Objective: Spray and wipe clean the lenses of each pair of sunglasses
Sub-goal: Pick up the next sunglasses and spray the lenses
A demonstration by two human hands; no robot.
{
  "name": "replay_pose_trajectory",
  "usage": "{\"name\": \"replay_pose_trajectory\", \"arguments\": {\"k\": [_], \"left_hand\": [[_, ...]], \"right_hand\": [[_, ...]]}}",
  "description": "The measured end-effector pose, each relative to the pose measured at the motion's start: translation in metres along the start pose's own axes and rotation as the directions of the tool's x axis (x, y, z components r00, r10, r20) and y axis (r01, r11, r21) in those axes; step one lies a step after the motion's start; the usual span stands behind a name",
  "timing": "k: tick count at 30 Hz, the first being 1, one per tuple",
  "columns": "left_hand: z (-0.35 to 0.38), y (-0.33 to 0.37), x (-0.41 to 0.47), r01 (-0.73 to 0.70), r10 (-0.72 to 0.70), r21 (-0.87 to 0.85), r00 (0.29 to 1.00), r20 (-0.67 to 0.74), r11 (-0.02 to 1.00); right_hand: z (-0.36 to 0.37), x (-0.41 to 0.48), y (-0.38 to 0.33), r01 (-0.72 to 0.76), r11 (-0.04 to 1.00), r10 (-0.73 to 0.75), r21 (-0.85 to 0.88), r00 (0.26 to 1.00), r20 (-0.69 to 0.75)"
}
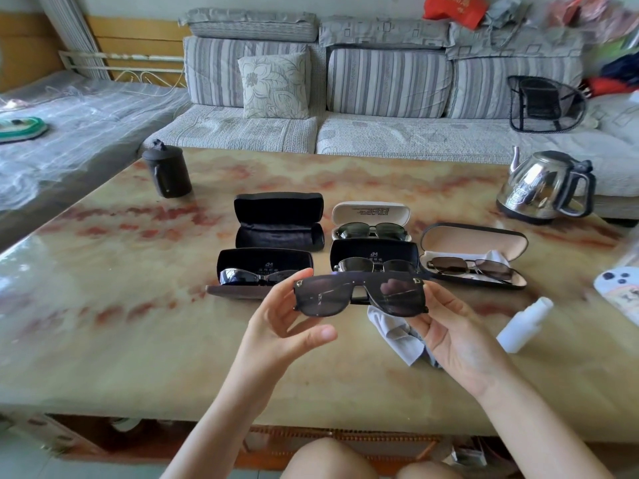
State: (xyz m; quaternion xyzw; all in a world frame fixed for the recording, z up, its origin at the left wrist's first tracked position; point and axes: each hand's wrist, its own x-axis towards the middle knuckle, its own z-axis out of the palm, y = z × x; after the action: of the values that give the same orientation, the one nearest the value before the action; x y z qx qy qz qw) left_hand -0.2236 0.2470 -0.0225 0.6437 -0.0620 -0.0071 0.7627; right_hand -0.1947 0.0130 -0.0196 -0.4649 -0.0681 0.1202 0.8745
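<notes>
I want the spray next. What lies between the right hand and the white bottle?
Only bare table, in the head view, separates the right hand holding the sunglasses from the white bottle. The cloth lies on the hand's other side.

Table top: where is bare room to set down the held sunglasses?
Bare for the sunglasses: the wide left stretch of the table, bordered by the dark cup, the cases and the near edge; also the back strip between cup and kettle. Crowded: the centre, with five open cases, and the right, with cloth, spray bottle and phone.
</notes>
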Motion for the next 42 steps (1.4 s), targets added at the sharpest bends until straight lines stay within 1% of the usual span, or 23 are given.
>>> {"name": "replay_pose_trajectory", "arguments": {"k": [6, 9, 15, 19, 22, 24, 27, 31, 36, 39, 42], "left_hand": [[0.005, -0.002, -0.003, -0.04, 0.037, -0.036, 0.997, -0.063, 0.999], [0.006, -0.003, -0.003, -0.071, 0.07, -0.015, 0.993, -0.096, 0.997], [0.009, -0.003, -0.007, -0.086, 0.088, 0.02, 0.983, -0.159, 0.996], [0.015, 0.002, -0.009, -0.1, 0.103, 0.023, 0.983, -0.153, 0.995], [0.012, 0.003, -0.007, -0.159, 0.163, 0.033, 0.974, -0.157, 0.987], [0.011, 0.004, -0.007, -0.192, 0.196, 0.038, 0.967, -0.161, 0.981], [0.011, 0.007, -0.008, -0.224, 0.231, 0.074, 0.965, -0.122, 0.972], [0.005, 0.01, -0.005, -0.233, 0.247, 0.147, 0.965, -0.09, 0.961], [-0.002, 0.011, -0.006, -0.232, 0.243, 0.266, 0.97, -0.009, 0.936], [-0.006, 0.015, -0.007, -0.183, 0.172, 0.265, 0.983, 0.067, 0.947], [-0.012, 0.033, -0.002, -0.046, 0.005, 0.219, 0.983, 0.183, 0.975]], "right_hand": [[0.0, -0.005, 0.007, -0.026, 1.0, 0.026, -0.008, 1.0, 0.002], [-0.001, -0.005, 0.011, -0.013, 1.0, 0.013, -0.016, 1.0, -0.009], [0.001, -0.008, 0.013, 0.006, 0.999, -0.006, 0.042, 1.0, 0.0], [0.005, -0.007, 0.013, 0.027, 0.999, -0.027, 0.047, 1.0, 0.003], [0.008, -0.007, 0.015, 0.03, 0.997, -0.035, 0.064, 0.997, 0.064], [0.01, -0.006, 0.014, 0.034, 0.995, -0.041, 0.093, 0.996, 0.081], [0.012, -0.004, 0.01, 0.048, 0.997, -0.052, 0.065, 0.997, 0.06], [0.011, -0.007, 0.004, 0.053, 0.997, -0.049, -0.063, 0.997, 0.057], [0.006, -0.006, -0.001, 0.003, 0.993, -0.009, -0.115, 0.999, -0.052], [0.012, -0.006, -0.006, -0.008, 0.993, 0.001, -0.115, 0.998, -0.061], [0.018, -0.003, -0.018, -0.006, 0.998, -0.002, -0.063, 0.993, -0.117]]}}
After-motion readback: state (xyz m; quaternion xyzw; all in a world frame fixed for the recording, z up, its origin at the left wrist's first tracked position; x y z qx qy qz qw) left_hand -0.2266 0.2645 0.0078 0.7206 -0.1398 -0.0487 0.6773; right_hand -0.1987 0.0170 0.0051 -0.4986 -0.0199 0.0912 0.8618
